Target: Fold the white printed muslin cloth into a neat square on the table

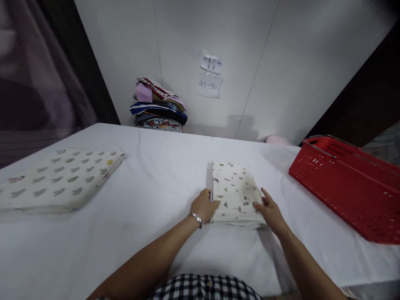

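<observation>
A folded white cloth (234,187) with small grey and brown prints lies in front of me on the white-covered table (150,191). My left hand (204,206) grips its left edge, thumb on top and the other fingers at the side. On the opposite edge, my right hand (271,211) holds the cloth with the thumb over the top and fingers along the side. Both hands are closed on it, and their fingertips are partly hidden by the fabric. Further left lies a larger folded cloth (62,179) with grey, green and yellow heart-like prints, apart from my hands.
A red plastic basket (343,187) with metal handles stands at the right. Behind the table's far edge is a stack of folded fabrics (159,106) against the wall. Handwritten paper signs (210,83) are stuck on the wall. A dark curtain (40,75) hangs at the left.
</observation>
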`<move>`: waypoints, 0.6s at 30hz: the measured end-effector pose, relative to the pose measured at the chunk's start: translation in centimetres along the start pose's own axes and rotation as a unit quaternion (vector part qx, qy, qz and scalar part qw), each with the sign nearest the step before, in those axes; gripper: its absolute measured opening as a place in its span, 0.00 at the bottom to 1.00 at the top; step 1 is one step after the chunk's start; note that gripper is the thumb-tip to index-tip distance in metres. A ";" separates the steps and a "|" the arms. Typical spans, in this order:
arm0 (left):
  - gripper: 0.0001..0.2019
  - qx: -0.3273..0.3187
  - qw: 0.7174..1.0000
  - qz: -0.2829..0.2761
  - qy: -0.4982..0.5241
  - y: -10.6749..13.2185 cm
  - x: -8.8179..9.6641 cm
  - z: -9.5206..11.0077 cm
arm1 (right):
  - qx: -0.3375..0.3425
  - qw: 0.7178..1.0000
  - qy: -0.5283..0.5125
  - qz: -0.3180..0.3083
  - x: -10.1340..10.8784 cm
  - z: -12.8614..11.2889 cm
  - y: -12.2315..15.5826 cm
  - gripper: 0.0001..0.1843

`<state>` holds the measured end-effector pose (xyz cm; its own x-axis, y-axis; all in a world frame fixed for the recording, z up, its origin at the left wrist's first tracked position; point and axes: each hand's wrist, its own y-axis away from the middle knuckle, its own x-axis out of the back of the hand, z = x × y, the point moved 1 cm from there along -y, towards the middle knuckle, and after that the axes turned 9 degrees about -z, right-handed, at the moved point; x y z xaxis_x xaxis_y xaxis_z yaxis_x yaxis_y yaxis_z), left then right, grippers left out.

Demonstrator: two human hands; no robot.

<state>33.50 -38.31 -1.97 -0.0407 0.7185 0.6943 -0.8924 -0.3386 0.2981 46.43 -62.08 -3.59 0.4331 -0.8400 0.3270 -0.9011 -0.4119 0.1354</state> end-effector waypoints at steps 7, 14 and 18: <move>0.23 -0.022 0.999 -0.020 0.024 0.6 -1.0 0.6 | 0.048 0.974 0.222 -0.016 1.9 0.1 -2.1 0.33; 0.20 -0.015 1.000 -0.012 0.003 0.4 -0.9 0.7 | 0.177 0.857 0.480 -0.061 -2.3 -0.7 2.7 0.27; 0.23 -0.026 0.999 -0.014 0.026 0.4 -1.0 0.3 | 0.184 0.851 0.486 -0.080 -2.7 -1.1 4.2 0.25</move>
<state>33.31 -39.35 -2.33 -0.0377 0.7578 0.6515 -0.9156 -0.2873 0.2812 41.46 -61.11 -2.84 0.1659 -0.1484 0.9749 -0.6872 -0.7265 0.0064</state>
